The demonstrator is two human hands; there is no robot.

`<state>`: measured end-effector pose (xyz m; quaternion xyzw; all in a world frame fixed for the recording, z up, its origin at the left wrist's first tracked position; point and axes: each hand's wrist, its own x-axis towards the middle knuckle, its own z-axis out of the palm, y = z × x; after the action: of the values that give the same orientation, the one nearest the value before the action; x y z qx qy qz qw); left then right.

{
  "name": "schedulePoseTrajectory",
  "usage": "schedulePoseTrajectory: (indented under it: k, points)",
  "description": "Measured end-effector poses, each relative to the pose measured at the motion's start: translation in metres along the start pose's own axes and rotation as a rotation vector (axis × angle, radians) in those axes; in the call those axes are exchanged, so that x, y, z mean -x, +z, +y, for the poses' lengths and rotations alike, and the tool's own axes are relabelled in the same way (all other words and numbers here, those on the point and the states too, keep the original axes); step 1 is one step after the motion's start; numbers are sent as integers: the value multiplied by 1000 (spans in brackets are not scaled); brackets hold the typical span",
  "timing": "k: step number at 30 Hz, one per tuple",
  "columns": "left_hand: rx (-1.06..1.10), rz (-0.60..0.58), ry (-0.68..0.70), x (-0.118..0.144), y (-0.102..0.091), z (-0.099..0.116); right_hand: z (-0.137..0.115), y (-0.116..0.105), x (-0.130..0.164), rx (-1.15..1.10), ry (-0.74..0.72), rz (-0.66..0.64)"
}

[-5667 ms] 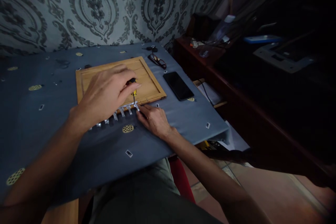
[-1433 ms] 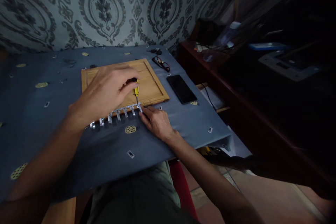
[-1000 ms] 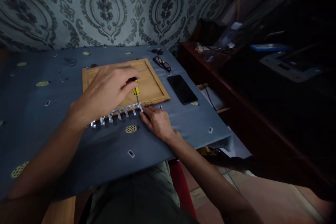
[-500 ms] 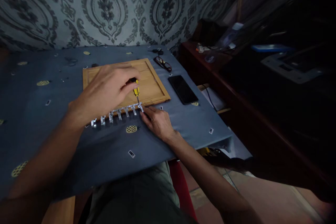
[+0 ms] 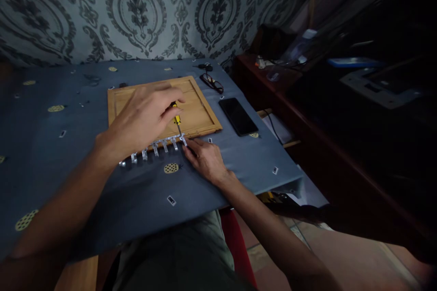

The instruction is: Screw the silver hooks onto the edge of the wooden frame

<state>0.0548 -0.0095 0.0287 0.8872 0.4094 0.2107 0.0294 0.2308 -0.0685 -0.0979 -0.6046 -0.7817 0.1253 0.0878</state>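
Note:
My left hand [image 5: 145, 111] is closed around a screwdriver [image 5: 177, 118] with a yellow and black handle, held over the wooden board. Its shaft points down, the tip meeting the right end of a shiny metal hook rail [image 5: 165, 145]. Several silver hooks hang from that rail along the near edge of the framed wooden board [image 5: 196, 104], which lies flat. At the rail's right end my right hand [image 5: 207, 160] presses thumb and fingers against the last hook. My left hand and forearm cover part of the board.
Right of the board lie a black phone [image 5: 238, 116], eyeglasses [image 5: 211, 82] and a dark key-like item [image 5: 205, 67] on the blue tablecloth [image 5: 136, 213]. Small bits [image 5: 82, 104] are scattered at left. A dark reddish desk [image 5: 273, 95] stands to the right; a patterned curtain hangs behind.
My left hand and wrist have turned slightly and shifted a little to the right, and the screwdriver's handle leans a bit more to the left. My right hand stays in place.

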Motion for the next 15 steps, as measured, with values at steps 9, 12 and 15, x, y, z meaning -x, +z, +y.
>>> schedulePoseTrajectory:
  k: [9, 12, 15]
  points:
    - [9, 25, -89, 0, 0, 3, 0, 1, 0, 7, -1, -6]
    - [0, 51, -48, 1, 1, 1, 0, -1, 0, 9, -1, -12]
    - [-21, 61, -33, 1, 2, 1, -1, -2, 1, 8, -4, -16]
